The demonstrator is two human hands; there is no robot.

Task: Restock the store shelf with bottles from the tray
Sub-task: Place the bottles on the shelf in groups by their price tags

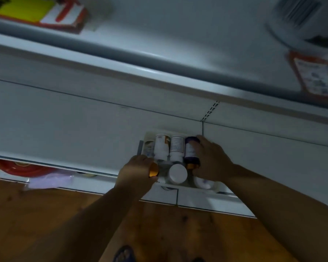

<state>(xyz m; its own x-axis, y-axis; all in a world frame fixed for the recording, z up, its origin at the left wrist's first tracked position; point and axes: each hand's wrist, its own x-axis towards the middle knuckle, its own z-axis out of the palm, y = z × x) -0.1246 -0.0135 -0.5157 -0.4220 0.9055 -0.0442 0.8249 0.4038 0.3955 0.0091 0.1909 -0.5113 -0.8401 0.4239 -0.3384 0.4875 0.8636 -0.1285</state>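
A white tray (147, 136) rests on the white store shelf (64, 120) and holds several bottles lying side by side. My right hand (210, 161) is wrapped around a dark purple bottle (191, 151) with an orange cap, at the tray's right side. My left hand (136, 172) grips a bottle with an orange cap (153, 170) at the tray's front left. Between them stand a white bottle with an orange-edged label (161, 146), a second white bottle (176, 147) and a white-capped bottle (177, 173). Another white bottle (204, 184) lies under my right wrist.
A higher shelf (159, 44) carries a yellow-and-red package (36, 11) at the left, a white round container (307, 21) and a red-framed pack (316, 76) at the right. Red items (23, 168) and a pale bag (49, 179) sit on the lower shelf. Wooden floor below.
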